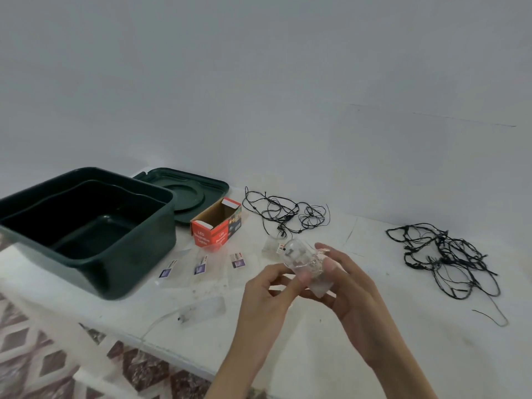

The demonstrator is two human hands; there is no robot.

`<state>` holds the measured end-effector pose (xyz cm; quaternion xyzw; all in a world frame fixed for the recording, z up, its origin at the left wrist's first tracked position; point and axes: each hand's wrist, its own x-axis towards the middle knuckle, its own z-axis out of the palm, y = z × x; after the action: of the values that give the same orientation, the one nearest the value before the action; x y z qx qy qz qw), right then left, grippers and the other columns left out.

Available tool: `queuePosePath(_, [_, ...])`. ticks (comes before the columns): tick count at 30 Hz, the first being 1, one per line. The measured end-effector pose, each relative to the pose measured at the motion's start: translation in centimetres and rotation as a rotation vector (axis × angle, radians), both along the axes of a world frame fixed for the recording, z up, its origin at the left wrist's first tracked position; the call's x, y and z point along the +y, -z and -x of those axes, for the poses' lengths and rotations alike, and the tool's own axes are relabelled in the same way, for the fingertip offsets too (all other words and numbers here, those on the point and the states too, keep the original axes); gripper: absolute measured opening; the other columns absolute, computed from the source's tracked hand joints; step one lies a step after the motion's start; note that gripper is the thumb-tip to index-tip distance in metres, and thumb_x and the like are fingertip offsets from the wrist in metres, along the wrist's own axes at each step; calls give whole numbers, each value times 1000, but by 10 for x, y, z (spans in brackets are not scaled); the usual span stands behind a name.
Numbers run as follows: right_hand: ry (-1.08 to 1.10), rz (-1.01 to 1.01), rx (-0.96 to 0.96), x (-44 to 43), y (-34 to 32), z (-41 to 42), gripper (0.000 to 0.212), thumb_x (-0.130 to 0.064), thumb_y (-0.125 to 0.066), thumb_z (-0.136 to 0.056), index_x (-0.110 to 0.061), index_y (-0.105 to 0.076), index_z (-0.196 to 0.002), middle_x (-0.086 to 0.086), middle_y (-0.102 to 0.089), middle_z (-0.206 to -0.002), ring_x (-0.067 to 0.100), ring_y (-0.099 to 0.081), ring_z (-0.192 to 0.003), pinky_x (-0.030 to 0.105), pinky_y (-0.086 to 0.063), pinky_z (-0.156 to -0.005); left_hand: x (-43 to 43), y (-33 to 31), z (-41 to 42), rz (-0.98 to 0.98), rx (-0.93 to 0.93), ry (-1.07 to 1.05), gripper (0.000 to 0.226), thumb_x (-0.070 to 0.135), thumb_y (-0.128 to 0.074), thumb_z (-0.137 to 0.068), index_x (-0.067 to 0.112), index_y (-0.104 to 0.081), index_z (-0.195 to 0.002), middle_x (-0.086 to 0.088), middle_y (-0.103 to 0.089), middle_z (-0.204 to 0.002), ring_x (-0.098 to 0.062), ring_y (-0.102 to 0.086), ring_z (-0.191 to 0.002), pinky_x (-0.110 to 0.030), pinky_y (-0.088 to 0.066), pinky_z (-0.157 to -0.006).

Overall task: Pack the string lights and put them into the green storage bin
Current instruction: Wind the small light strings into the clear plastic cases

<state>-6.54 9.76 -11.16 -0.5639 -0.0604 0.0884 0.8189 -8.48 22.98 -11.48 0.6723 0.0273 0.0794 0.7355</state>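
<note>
Both hands raised over the counter (331, 355), meeting on one clear packet (299, 259).
- Left hand (269, 287): fingers curled, thumb and fingertips pinching the packet's lower edge.
- Right hand (349, 292): fingers half extended behind the packet, thumb pressed on its front. It grips the packet.
- Packet: transparent, rounded at the top, small label near the upper end. Thin wire seems coiled inside, but it is blurred.

Two loose string lights lie on the counter. The near tangle (288, 213), thin black wire, is beyond the hands. The far tangle (444, 256), denser, is well to the right.

Green storage bin (121, 251) at left, open, dark inside. Lid (213, 185) flat behind it. Red box (217, 230) just beside the bin, top flaps open.
</note>
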Motion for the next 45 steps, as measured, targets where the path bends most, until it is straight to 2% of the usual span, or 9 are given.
queuePosePath(6, [76, 356, -161, 6, 5, -9, 25, -28, -75, -66, -17, -71, -88, 7, -73, -83, 27, -70, -83, 27, -54, -76, 23, 4, 1, -14, 141, 143, 20, 31, -57, -88, 20, -71, -97, 15, -66, -75, 6, -53, -62, -4, -41, -59])
queuePosePath(12, [23, 236, -108, 17, 13, -16, 13, -15, -74, -65, -19, -75, -77, 6, -75, -84, 14, -70, -79, 15, -51, -70, 36, 20, -12, -421, 50, 67, 13, 39, -59, -86, 31, -69, -89, 14, -61, -94, 5, -54, -84, -9, -39, -68])
queuePosePath(17, [94, 182, -29, 16, 32, -27, 39, -31, -84, -59, -8, -74, -89, 12, -74, -88, 20, -66, -80, 20, -52, -74, 55, 25, -39, -507, 23, -35, 16, 48, -61, -83, 33, -65, -85, 21, -64, -87, 0, -55, -85, -8, -38, -65])
queuePosePath(19, [136, 180, 9, 10, 37, -29, 59, -49, -86, -47, -11, -74, -91, 11, -74, -88, 18, -66, -78, 20, -52, -74, 71, 35, -60, -851, 6, -14, 34, 52, -58, -83, 30, -60, -109, 21, -59, -108, -6, -48, -108, -9, -35, -78])
queuePosePath(22, [161, 173, 63, 1, 46, -32, 74, -58, -87, -35, -12, -74, -92, 12, -74, -88, 19, -67, -76, 20, -53, -72, 90, 53, -98, -1390, 169, 248, 88, 57, -63, -77, 24, -22, -147, -1, -26, -153, -22, -13, -142, -33, -18, -112])
queuePosePath(25, [152, 170, 80, -5, 51, -31, 75, -56, -88, -36, -9, -73, -94, 15, -73, -88, 21, -66, -75, 20, -53, -70, 93, 63, -122, -1532, 345, 448, 111, 54, -69, -73, 21, 3, -150, -10, -7, -158, -29, 3, -145, -43, -9, -116])
queuePosePath(31, [173, 147, 78, -15, 51, -29, 74, -56, -89, -33, -13, -74, -91, 16, -73, -90, 21, -68, -78, 24, -54, -76, 83, 59, -130, -1540, 217, 376, 100, 45, -71, -75, 14, -10, -148, -10, -35, -144, -26, -27, -134, -35, -27, -108])
queuePosePath(40, [343, -14, -42, -11, 13, -28, 66, -53, -90, -37, -11, -73, -84, 12, -73, -91, 17, -68, -84, 22, -53, -77, 41, 24, -77, -853, -151, 185, 100, 45, -79, -65, 41, -15, -142, 17, -18, -123, 23, -31, -97, 10, -26, -73])
queuePosePath(45, [337, -52, -136, -8, -21, -17, 38, -29, -81, -58, -7, -70, -87, 11, -74, -91, 17, -69, -85, 21, -53, -76, 17, 19, -57, -806, -217, 200, 98, 38, -77, -68, 53, -1, -130, 24, -12, -125, 2, -20, -122, 12, -18, -80])
